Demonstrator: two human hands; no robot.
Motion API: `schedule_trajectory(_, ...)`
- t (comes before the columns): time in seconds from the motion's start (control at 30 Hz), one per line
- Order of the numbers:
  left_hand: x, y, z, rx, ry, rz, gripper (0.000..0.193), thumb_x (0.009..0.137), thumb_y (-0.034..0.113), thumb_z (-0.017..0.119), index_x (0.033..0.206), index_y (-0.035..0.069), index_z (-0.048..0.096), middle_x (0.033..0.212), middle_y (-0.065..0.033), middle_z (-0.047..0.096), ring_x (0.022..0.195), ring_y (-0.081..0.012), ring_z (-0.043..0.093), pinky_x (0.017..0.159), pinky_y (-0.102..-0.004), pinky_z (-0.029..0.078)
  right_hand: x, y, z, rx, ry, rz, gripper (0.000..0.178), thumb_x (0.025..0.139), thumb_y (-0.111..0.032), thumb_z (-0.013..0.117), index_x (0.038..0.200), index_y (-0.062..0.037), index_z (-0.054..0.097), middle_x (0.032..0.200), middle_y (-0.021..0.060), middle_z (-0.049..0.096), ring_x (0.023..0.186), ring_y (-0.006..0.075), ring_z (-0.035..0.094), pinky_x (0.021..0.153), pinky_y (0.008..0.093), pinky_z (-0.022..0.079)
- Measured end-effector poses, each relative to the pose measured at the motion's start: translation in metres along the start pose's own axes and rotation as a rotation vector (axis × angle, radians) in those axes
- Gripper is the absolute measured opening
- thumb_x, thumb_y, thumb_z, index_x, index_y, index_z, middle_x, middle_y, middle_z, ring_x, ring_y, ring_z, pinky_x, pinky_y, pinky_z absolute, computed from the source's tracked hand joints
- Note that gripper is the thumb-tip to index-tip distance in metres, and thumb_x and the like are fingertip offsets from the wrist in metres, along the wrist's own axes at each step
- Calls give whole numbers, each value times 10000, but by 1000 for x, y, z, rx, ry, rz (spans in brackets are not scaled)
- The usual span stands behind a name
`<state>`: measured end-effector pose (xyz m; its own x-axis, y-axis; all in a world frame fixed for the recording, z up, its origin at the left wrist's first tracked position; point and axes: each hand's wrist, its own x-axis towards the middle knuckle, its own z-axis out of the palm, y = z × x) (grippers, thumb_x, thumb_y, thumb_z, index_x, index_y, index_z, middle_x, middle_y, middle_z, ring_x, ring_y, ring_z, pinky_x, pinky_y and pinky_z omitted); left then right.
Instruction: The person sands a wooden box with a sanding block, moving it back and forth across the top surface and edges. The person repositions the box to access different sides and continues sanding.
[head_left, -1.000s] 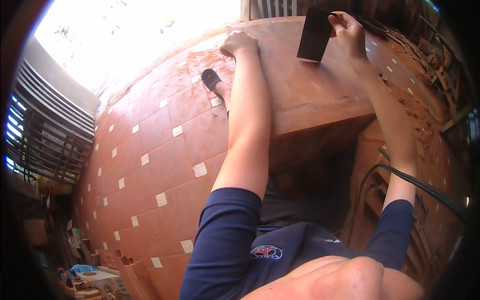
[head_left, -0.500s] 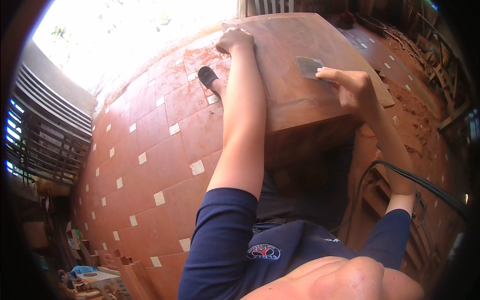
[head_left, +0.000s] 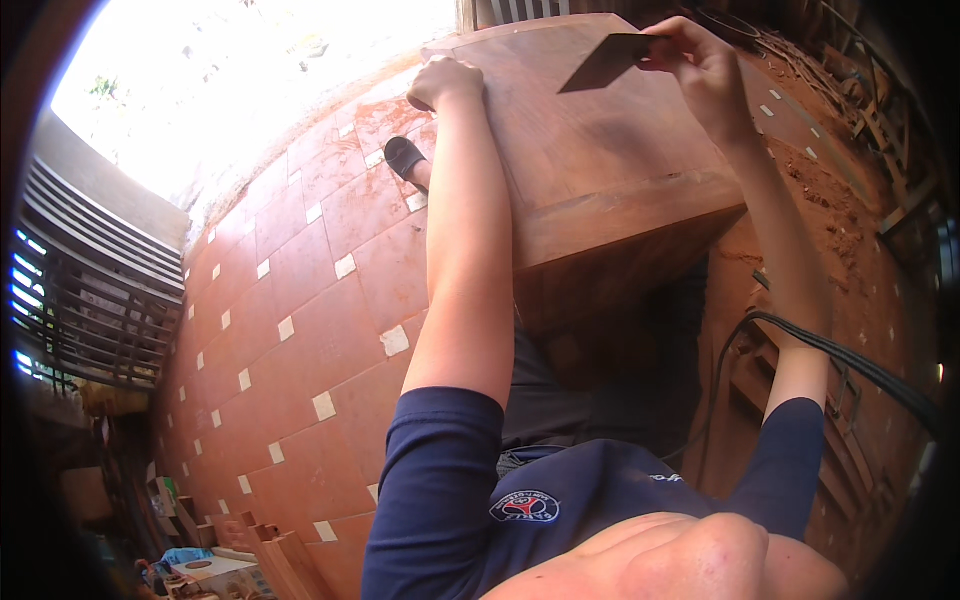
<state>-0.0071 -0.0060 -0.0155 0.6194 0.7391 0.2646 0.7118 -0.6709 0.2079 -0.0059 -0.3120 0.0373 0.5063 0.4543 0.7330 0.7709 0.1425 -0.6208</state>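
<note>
A broad reddish-brown wooden panel (head_left: 560, 150) with a thick near edge lies in front of me. My left hand (head_left: 445, 82) is closed at its far left edge, fingers curled and partly hidden. Above the panel's right side, my right hand (head_left: 690, 65) pinches a thin, dark, rectangular sheet (head_left: 608, 62) by one end. Tilted and stiff-looking, the sheet appears lifted off the wood. A darker smudge (head_left: 625, 135) shows on the panel below it.
Red floor tiles (head_left: 310, 260) with small white insets spread to the left. A slatted metal grille (head_left: 90, 270) stands far left. Black cables (head_left: 850, 360) cross by my right forearm. Wooden pieces (head_left: 290, 560) lie lower left, and scrap wood (head_left: 880, 120) is heaped far right.
My right hand has moved away from me and upward, raising the dark sheet and tilting it. My left hand keeps its place at the panel's edge; the whole view has shifted slightly.
</note>
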Motion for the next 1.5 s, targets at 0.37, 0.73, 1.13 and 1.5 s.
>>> schedule_trajectory(0.37,5,9,13,1,-1,7,466,960,411,522,1208,52,683,1062,-111,752,880,-253,740,677,-420,527,-42,-10,41,-401,-185,-204,320,843,157,503,1042,-25,675,869,167,739,781,231,752,768,316,595)
schedule_trajectory(0.73,1,10,14,-4,2,15,433,959,396,525,1181,69,700,1054,-96,753,884,-258,744,649,-417,514,-38,-62,-32,107,-135,115,207,1009,9,498,1160,-10,639,925,30,679,738,86,617,652,238,508)
schedule_trajectory(1.13,-1,8,1,-16,-93,-4,491,1008,417,447,1326,90,631,1264,-97,708,1046,-263,723,746,-446,549,-24,8,33,-354,-111,-18,382,829,206,414,1032,28,684,1003,126,771,993,240,751,916,327,597)
schedule_trajectory(1.5,-4,9,4,-32,-30,-20,425,925,357,576,1227,78,684,1115,-51,727,904,-232,735,672,-427,499,-85,-108,-17,-83,-47,196,215,942,142,486,953,10,656,909,73,720,833,105,665,756,248,525)
